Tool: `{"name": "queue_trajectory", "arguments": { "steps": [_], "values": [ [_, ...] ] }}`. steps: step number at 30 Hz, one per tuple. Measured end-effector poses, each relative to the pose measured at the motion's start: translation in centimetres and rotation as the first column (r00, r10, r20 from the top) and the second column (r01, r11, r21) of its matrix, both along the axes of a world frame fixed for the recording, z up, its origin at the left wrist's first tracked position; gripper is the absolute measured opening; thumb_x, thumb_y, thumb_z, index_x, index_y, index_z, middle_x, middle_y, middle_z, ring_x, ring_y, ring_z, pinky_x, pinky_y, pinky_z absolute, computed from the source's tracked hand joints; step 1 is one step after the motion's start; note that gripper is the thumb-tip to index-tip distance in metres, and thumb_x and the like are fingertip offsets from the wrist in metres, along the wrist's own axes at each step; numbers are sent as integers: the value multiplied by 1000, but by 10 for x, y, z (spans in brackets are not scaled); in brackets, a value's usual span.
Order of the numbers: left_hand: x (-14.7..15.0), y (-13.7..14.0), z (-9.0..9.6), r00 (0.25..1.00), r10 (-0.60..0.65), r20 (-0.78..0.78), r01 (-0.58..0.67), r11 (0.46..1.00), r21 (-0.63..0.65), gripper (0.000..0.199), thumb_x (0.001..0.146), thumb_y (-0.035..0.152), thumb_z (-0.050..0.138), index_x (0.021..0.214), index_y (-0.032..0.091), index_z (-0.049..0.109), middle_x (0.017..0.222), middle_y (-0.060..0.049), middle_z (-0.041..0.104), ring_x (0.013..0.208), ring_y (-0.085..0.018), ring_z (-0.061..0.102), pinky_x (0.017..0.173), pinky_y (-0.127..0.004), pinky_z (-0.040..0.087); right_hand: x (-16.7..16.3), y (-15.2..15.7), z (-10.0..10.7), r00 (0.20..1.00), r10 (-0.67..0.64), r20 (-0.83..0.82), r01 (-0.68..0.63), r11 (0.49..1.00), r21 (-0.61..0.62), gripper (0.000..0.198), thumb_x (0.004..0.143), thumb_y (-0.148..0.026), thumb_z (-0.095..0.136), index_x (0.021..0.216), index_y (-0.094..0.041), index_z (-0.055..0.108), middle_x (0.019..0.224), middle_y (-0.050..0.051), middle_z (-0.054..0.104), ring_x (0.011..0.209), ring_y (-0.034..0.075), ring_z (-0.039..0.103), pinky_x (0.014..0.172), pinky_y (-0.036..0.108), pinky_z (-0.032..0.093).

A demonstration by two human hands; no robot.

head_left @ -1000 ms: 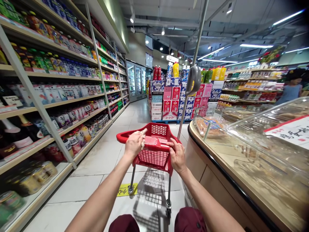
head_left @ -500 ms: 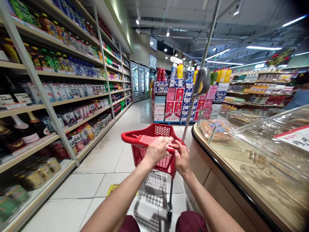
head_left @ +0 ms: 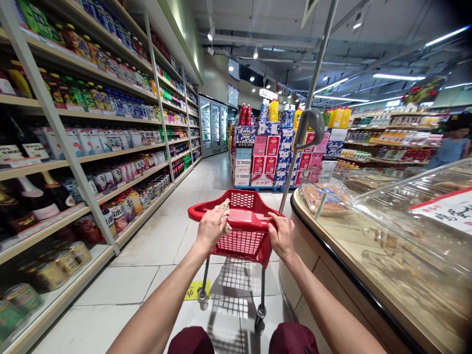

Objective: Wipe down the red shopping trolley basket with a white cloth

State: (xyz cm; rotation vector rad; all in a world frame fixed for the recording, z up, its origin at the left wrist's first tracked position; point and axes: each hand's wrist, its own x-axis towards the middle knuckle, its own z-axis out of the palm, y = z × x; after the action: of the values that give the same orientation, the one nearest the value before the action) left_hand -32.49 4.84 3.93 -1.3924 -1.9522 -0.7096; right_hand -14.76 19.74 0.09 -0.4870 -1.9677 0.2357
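A red shopping cart [head_left: 241,246] stands on the tiled floor straight ahead of me. Its red handle [head_left: 246,220] runs crosswise toward me. On the left part of the handle, my left hand [head_left: 211,227] is closed on a pale, crumpled cloth [head_left: 223,209], pressed against the bar. My right hand [head_left: 283,233] wraps round the right end of the handle, its fingertips partly hidden. Through the mesh, no goods show in the cart. A grey hook-shaped piece [head_left: 309,129] sits on a tall metal pole rising beside the cart.
Shelves of bottles and cans [head_left: 121,147] line the left side. A glass-covered food counter [head_left: 387,236] curves close along the right. Stacked drink cartons [head_left: 265,157] stand ahead, with glass-door fridges [head_left: 214,125] behind. A person in blue [head_left: 448,147] is at far right.
My left hand has slid left along the handle with the cloth, away from my right hand. My right hand has closed round the right end. The cart has swung slightly.
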Motion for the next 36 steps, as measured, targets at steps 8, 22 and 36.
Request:
{"name": "queue_trajectory", "arguments": {
  "steps": [8,22,36],
  "values": [
    [41,-6,-2,995,-92,-47,87,990,-109,24,80,22,46,99,18,58,100,-6,64,92,-18,55,83,-31,45,-14,8,-5,989,-127,81,125,992,26,36,88,-33,30,102,-23,61,111,7,56,109,22,45,98,48,17],
    [77,-12,-10,958,-284,-27,283,958,-35,24,83,26,42,100,19,58,98,-6,65,92,-16,58,82,-32,49,-1,-20,-23,987,146,-65,-145,989,13,36,88,-27,29,108,-20,57,118,8,56,121,22,39,97,48,31],
    [62,28,-58,919,-361,157,351,932,89,26,85,25,41,104,21,58,103,-4,65,102,-14,55,90,-33,47,44,7,-15,999,43,-28,-45,996,-76,33,87,-33,32,88,-18,61,109,10,61,113,24,48,93,46,36]
  ]
}}
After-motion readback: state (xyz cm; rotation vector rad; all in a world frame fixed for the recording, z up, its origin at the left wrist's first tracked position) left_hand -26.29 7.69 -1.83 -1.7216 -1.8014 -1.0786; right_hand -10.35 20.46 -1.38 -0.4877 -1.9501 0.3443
